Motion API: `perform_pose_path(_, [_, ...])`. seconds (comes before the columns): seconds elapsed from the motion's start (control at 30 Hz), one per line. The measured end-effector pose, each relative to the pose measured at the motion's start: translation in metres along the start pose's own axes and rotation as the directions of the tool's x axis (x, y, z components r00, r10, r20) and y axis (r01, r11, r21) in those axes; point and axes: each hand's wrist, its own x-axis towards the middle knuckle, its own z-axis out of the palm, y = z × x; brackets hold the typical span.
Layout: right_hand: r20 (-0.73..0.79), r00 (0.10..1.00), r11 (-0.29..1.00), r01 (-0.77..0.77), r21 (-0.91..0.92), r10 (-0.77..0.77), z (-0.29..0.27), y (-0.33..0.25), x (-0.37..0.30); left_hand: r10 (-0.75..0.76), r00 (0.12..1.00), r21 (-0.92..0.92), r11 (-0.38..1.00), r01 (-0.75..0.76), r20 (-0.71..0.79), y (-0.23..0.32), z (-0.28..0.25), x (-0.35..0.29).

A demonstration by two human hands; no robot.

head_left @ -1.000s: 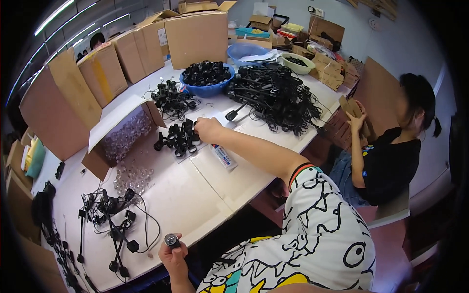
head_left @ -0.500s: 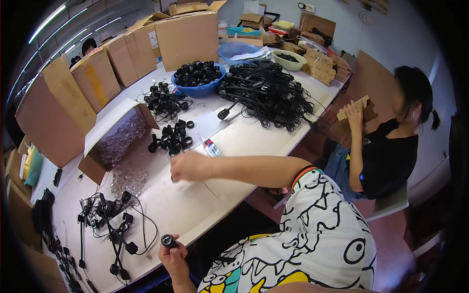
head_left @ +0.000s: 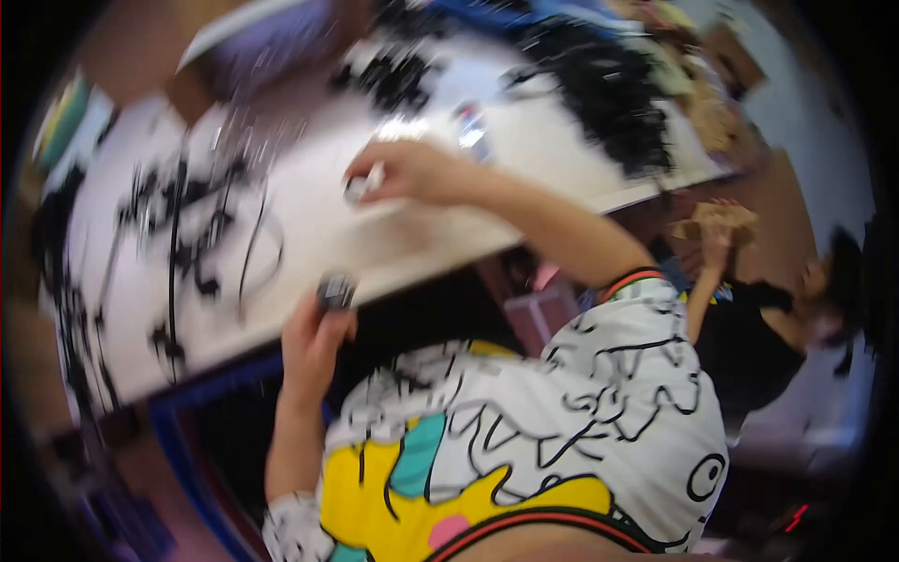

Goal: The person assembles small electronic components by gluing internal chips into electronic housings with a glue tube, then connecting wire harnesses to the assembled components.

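Note:
Near the front edge of the white table, my left hand (head_left: 311,345) is wrapped round a short black flashlight (head_left: 335,292), its round end turned up. Farther in, over the tabletop, my right hand (head_left: 417,174) pinches a small round piece (head_left: 356,189) with a dark rim; motion blur hides its details. The two hands are apart. Beyond the right hand lie a white tube (head_left: 473,131) with coloured print and a pile of black rings (head_left: 393,77). Small clear pieces (head_left: 255,131) are smeared by blur in front of a cardboard box.
Black cables with square ends (head_left: 192,225) lie on the table's left part. A large heap of black corded parts (head_left: 604,94) covers the far right, by a blue basin (head_left: 506,13). To the right, a co-worker (head_left: 749,328) in black handles a piece of cardboard (head_left: 716,223).
The view has tipped downward, and everything on the table sits higher and blurred. My right hand has come nearer the left, and the small round piece now shows in its fingers.

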Motion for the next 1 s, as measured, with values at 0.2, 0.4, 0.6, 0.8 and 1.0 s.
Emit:
perform_pose_path(0.2, [0.098,0.984,0.984,0.138,0.115,-0.149,0.012,-0.070,-0.027,0.002,0.999,-0.083,0.997,0.002,0.045,-0.014,-0.002,-0.004])
perform_pose_path(0.4, [0.125,0.964,0.972,0.235,0.022,-0.236,0.020,-0.072,-0.032,0.030,0.996,-0.132,0.991,-0.019,0.087,-0.017,0.000,-0.003])
perform_pose_path(0.6, [0.115,0.987,0.981,0.128,-0.143,-0.111,0.027,-0.081,-0.040,0.028,0.998,-0.100,0.995,-0.022,0.064,-0.013,0.004,-0.007])
perform_pose_path(0.8, [0.157,0.983,0.972,0.127,-0.197,-0.097,0.022,-0.086,-0.040,0.048,0.997,0.064,0.997,-0.052,0.061,-0.007,0.006,-0.006])
perform_pose_path(1.0, [0.289,0.956,0.901,0.079,-0.426,0.052,0.017,-0.091,-0.047,0.059,0.992,-0.004,0.998,-0.059,0.115,-0.009,0.010,-0.007])
